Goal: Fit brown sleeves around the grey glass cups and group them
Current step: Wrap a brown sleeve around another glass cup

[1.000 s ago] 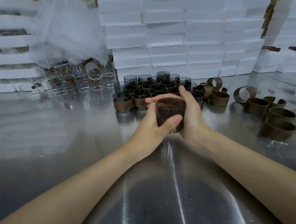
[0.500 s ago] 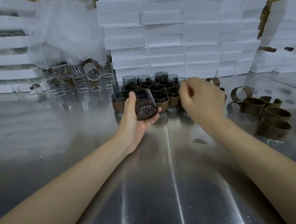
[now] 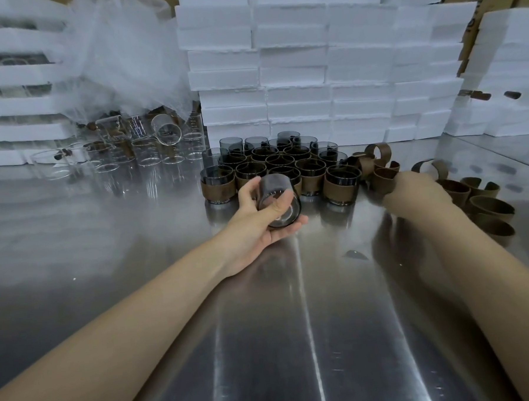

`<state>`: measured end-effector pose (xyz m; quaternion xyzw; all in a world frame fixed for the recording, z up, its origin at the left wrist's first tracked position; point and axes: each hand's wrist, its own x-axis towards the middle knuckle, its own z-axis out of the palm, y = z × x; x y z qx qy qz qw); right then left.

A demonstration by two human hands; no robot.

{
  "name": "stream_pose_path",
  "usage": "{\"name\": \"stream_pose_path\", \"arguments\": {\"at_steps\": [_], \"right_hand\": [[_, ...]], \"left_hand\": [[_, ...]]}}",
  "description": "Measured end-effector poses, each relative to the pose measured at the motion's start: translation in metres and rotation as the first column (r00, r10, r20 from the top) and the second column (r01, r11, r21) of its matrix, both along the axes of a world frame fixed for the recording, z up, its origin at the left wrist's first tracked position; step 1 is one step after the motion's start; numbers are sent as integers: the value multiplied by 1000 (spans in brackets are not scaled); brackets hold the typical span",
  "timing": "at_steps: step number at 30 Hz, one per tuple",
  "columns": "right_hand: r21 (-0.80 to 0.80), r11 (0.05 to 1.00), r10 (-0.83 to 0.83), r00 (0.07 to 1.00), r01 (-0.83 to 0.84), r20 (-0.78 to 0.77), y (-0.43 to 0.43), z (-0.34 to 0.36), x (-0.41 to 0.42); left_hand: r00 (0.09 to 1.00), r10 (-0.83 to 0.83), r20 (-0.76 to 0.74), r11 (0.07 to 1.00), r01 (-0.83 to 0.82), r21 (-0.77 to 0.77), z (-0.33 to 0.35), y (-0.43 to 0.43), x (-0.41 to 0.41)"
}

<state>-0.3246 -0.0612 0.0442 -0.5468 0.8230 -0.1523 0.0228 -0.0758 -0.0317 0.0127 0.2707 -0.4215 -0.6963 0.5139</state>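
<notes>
Steel table [image 3: 295,336]: left hand [image 3: 255,231] grips tilted empty grey cup [image 3: 276,192]

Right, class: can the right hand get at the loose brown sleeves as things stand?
Probably yes: the right hand sits at the loose brown sleeves, with nothing between them, and the left hand holds a grey cup clear of that path. Blur hides the right fingers.

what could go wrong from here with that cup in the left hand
1. The grey glass cup lies tilted in the left hand, gripped one-handed above the metal table; it may slip and chip.
2. The right hand, blurred, reaches toward the loose brown sleeves right beside the grouped cups; it might knock one over.
</notes>
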Motion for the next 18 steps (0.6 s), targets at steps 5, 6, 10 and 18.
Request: {"name": "stream_pose_path", "arguments": {"at_steps": [5,6,10,18], "right_hand": [[-56,991,-130,985,124,-109,-1,-2,-6],[-18,990,-137,988,136,-73,-1,-3,-9],[9,995,-96,990,97,-99,0,-5,-10],[-202,979,-1,1000,0,-4,1,5,3]], "left_hand": [[1000,5,28,999,-3,-54,-2,0,0],[999,17,38,998,-14,-55,-2,0,1],[995,56,84,995,-49,-84,-1,0,2],[981,110,160,989,-91,-120,1,3,4]]}}
